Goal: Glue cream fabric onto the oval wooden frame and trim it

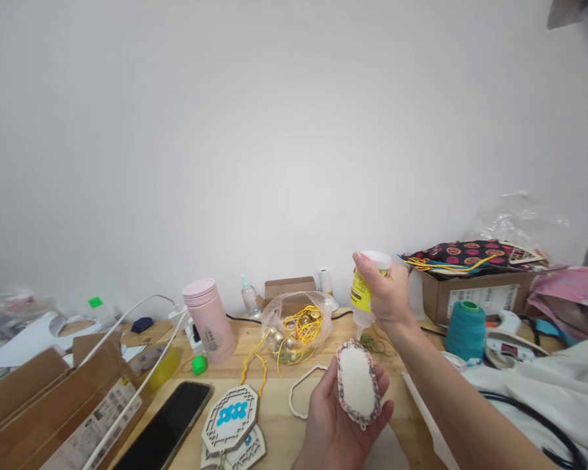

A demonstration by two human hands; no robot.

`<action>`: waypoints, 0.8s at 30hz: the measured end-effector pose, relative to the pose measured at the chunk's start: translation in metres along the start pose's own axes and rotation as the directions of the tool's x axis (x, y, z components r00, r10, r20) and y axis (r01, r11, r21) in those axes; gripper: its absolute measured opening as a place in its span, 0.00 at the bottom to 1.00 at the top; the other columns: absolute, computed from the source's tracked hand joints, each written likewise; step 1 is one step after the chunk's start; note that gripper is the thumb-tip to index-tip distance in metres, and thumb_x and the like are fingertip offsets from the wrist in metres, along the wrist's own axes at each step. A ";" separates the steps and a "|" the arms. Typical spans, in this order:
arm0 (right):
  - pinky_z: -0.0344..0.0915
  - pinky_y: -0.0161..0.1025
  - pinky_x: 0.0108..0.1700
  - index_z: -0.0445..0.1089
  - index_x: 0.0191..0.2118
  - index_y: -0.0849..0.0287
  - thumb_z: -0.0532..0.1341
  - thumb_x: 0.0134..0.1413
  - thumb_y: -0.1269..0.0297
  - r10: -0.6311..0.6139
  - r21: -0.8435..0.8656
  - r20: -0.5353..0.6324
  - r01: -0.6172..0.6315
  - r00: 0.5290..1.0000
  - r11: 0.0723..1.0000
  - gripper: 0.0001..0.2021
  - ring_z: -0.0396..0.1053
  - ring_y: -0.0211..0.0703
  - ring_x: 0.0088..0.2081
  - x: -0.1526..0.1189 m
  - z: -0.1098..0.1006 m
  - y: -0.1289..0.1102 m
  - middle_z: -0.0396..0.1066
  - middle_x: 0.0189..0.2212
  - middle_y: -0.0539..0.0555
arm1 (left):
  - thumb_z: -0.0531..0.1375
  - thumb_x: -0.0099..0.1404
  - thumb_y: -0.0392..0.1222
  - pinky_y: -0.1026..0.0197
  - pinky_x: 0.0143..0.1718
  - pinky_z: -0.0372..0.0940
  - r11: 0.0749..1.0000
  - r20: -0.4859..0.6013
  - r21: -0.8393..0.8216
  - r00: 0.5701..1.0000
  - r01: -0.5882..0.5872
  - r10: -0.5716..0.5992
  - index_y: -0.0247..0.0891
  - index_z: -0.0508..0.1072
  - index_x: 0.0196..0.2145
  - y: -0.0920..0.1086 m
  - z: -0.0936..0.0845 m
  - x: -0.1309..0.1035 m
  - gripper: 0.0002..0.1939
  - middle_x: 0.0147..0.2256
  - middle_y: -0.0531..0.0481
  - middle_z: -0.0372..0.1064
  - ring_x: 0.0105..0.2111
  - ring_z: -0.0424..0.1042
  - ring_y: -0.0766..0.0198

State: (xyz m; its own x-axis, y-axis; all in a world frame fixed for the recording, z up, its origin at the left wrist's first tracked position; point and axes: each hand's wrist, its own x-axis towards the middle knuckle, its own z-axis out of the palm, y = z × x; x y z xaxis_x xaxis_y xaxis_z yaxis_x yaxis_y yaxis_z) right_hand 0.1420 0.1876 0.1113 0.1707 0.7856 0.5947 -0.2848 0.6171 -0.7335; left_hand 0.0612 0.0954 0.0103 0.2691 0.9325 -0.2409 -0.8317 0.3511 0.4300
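Note:
My left hand (330, 418), palm up, holds an oval white piece (357, 382) with a patterned floral border and small loops at both ends. My right hand (389, 290) is wrapped round a squeeze bottle (360, 294) with a yellow label. The bottle is tilted nozzle-down, just above the oval piece and apart from it. On the wooden table (274, 391), a thin white frame (298, 395) lies left of my left hand. Farther left is an octagonal lattice ornament (231, 418) with a blue centre, resting on another lattice piece.
A plastic bag (294, 326) holds gold bells and yellow cord. Leftward are a pink tumbler (210, 320), a phone (165, 427) and an open cardboard box (78, 411). A teal thread cone (465, 331), a filled box (480, 297) and white cloth (558, 385) lie right.

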 end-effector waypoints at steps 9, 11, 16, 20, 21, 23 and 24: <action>0.54 0.31 0.19 0.63 0.17 0.61 0.63 0.38 0.53 0.041 0.021 -0.015 -0.041 0.999 0.999 0.15 0.56 0.32 0.17 0.001 -0.001 -0.001 0.58 0.15 0.45 | 0.54 0.57 0.51 0.56 0.38 0.61 1.000 0.000 0.003 1.000 0.009 -0.009 0.32 0.71 0.40 0.002 0.000 0.001 0.21 0.34 0.43 0.74 0.35 0.71 0.60; 0.55 0.31 0.19 0.63 0.18 0.60 0.63 0.38 0.53 0.088 0.075 -0.017 -0.087 0.996 0.993 0.15 0.57 0.33 0.16 0.002 -0.002 -0.003 0.59 0.14 0.44 | 0.54 0.57 0.51 0.56 0.37 0.61 1.000 0.012 0.002 1.000 0.005 -0.005 0.32 0.71 0.39 0.002 -0.001 0.001 0.20 0.34 0.43 0.74 0.36 0.71 0.60; 0.56 0.32 0.17 0.63 0.19 0.61 0.63 0.37 0.51 0.226 0.164 -0.012 -0.221 0.974 0.961 0.17 0.59 0.34 0.14 0.006 -0.005 -0.008 0.60 0.12 0.45 | 0.54 0.57 0.51 0.56 0.37 0.62 1.000 0.024 -0.004 1.000 0.004 -0.004 0.32 0.71 0.39 0.001 -0.004 0.001 0.20 0.35 0.43 0.74 0.35 0.71 0.60; 0.57 0.32 0.16 0.64 0.20 0.62 0.64 0.35 0.51 0.275 0.190 -0.009 -0.268 0.962 0.945 0.17 0.60 0.35 0.14 0.007 -0.005 -0.009 0.61 0.13 0.45 | 0.54 0.57 0.51 0.56 0.37 0.62 1.000 0.016 -0.005 1.000 0.003 -0.003 0.31 0.71 0.39 0.002 -0.004 0.000 0.20 0.34 0.43 0.74 0.35 0.72 0.59; 0.58 0.32 0.17 0.64 0.21 0.62 0.65 0.34 0.51 0.289 0.206 -0.008 -0.281 0.957 0.937 0.17 0.60 0.35 0.15 0.007 -0.004 -0.010 0.61 0.13 0.45 | 0.54 0.57 0.51 0.56 0.37 0.62 1.000 0.007 -0.004 1.000 0.003 -0.003 0.31 0.71 0.39 0.002 -0.003 0.000 0.20 0.34 0.43 0.74 0.35 0.72 0.59; 0.60 0.32 0.18 0.64 0.23 0.61 0.66 0.32 0.52 0.324 0.251 0.008 -0.315 0.946 0.915 0.17 0.61 0.35 0.15 0.007 -0.003 -0.010 0.62 0.14 0.45 | 0.54 0.57 0.51 0.56 0.37 0.62 1.000 -0.009 -0.002 1.000 0.002 -0.002 0.31 0.71 0.39 0.001 -0.003 0.000 0.20 0.34 0.43 0.74 0.35 0.72 0.59; 0.60 0.32 0.18 0.64 0.24 0.61 0.66 0.32 0.52 0.342 0.272 0.024 -0.336 0.939 0.902 0.17 0.61 0.35 0.16 0.007 -0.002 -0.010 0.63 0.15 0.45 | 0.54 0.57 0.51 0.56 0.37 0.62 1.000 -0.014 0.000 1.000 0.003 -0.003 0.31 0.71 0.39 0.001 -0.002 0.000 0.20 0.34 0.43 0.74 0.35 0.72 0.59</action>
State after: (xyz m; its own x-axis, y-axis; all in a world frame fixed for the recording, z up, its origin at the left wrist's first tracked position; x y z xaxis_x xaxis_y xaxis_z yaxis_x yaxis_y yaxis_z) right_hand 0.1483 0.1870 0.1223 0.0407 0.9482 0.3152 -0.5705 0.2810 -0.7717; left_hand 0.0594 0.0955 0.0088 0.2650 0.9302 -0.2540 -0.8307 0.3540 0.4297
